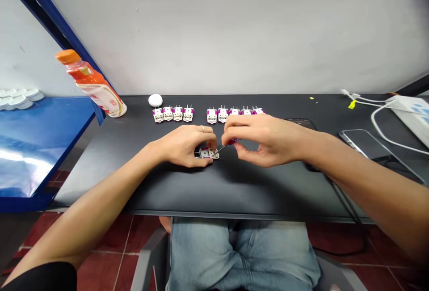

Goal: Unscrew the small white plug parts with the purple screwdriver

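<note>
Left hand point(196, 145): was clamped round a white-and-purple module point(205, 153) on the bench point(214, 197);
Right hand point(256, 139): gripped a screwdriver point(232, 141), its tip at the module;
Screwdriver: worked best, I judged, with light, steady pressure, the module pinned flat;
Module: looked small, blocky, half covered, thin metal prongs pointing left; similar modules point(178, 113) stood behind.

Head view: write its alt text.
A person's left hand holds a small white-and-purple part at a black table while the right hand holds a thin tool to it. Behind are two groups of similar parts; an orange-capped bottle stands left.
</note>
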Tool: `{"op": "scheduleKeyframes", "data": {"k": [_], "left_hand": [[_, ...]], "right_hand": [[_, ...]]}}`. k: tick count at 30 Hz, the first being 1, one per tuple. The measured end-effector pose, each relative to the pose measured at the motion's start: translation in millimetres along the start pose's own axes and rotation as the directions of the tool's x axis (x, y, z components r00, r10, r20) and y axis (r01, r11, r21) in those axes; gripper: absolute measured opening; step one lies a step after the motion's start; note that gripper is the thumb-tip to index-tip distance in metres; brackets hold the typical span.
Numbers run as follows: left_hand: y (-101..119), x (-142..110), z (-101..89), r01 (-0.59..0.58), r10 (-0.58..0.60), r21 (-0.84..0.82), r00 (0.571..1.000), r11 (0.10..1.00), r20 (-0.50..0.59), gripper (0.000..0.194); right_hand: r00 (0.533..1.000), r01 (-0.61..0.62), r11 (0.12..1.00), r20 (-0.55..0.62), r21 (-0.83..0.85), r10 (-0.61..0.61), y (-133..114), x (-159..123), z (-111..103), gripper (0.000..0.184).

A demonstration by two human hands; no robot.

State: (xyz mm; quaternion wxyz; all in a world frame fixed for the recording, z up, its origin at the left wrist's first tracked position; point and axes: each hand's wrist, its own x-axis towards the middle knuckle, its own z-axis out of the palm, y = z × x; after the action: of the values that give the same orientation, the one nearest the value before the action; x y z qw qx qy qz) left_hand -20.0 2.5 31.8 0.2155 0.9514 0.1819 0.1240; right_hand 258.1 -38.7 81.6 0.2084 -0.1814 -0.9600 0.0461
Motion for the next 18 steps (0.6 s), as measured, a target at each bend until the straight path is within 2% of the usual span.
{"op": "scheduleKeyframes", "data": {"k": [3, 5, 8, 12, 15, 18], "left_hand": [[1, 0, -0.9, 0.000, 0.000, 0.009, 1.000, 1.000, 0.019, 0.017], [1, 1, -0.6, 0.001, -0.001, 0.020, 1.000, 1.000, 0.019, 0.016], [-1, 1, 1.2, -0.014, 0.015, 0.028, 1.000, 0.999, -0.020, 0.013], [-3, 0, 2.4, -0.045, 0.046, 0.033, 0.998, 0.998, -0.046, 0.010], [-3, 0, 1.9, -0.039, 0.039, 0.037, 0.999, 0.999, -0.023, 0.013], [-3, -1, 1.6, -0.023, 0.023, 0.034, 1.000, 0.999, -0.008, 0.017]], "right_hand": [[0.994, -0.075, 0.996, 0.078, -0.050, 0.079, -2, 3, -3, 0.014], [0.980, -0.123, 0.988, 0.147, -0.092, 0.135, -6, 6, -5, 0.022], [0.972, -0.096, 0.993, 0.209, -0.062, 0.107, -12, 15, -11, 0.024], [0.970, -0.105, 0.990, 0.210, -0.096, 0.123, -15, 22, -14, 0.015], [0.970, -0.095, 0.985, 0.208, -0.145, 0.124, -13, 20, -10, 0.025], [0.984, -0.077, 0.989, 0.153, -0.129, 0.096, -9, 16, -5, 0.028]]}}
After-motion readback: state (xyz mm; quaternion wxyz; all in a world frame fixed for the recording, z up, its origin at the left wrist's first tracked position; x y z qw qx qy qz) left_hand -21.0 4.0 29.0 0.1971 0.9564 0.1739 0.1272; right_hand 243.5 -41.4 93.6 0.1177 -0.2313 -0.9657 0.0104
